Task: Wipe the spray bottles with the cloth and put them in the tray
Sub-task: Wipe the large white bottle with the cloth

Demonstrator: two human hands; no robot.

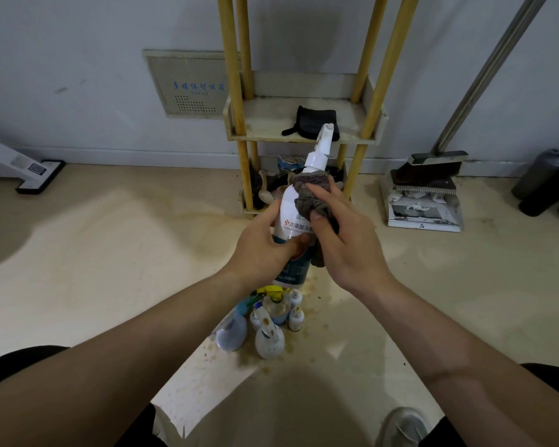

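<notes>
While the white spray bottle [290, 204] is held up off the floor [94, 253], tilted with its nozzle leaning away toward the rack [235, 91], it is gripped round the lower body by the left hand [265, 250], fingers and thumb curled round it. A grey-brown cloth [310, 190] is bunched in the right hand [346, 243] and pressed against the bottle's shoulder, just below the white sprayer neck. The cloth is pinched between thumb and fingers, and a tail of it hangs down past the palm beside the bottle's dark blue lower band. Both forearms are seen reaching in from the bottom edge.

Below the hands, a cluster of smaller bottles [268, 324] is stood on the floor: white and clear ones, one with a yellow trigger top, most spattered with brown spots. Brown stains are scattered on the floor around them.

The yellow-posted rack is set against the wall behind. A black pouch [315, 122] is carried on its upper tray [304, 137]. The lower tray [249, 211] is crammed with dark clutter that cannot be made out. A broom and dustpan [426, 185] are leaned at the wall to the right of the rack, with a dark container [546, 182] further right. A vented wall panel [191, 82] is seen left of the rack.
</notes>
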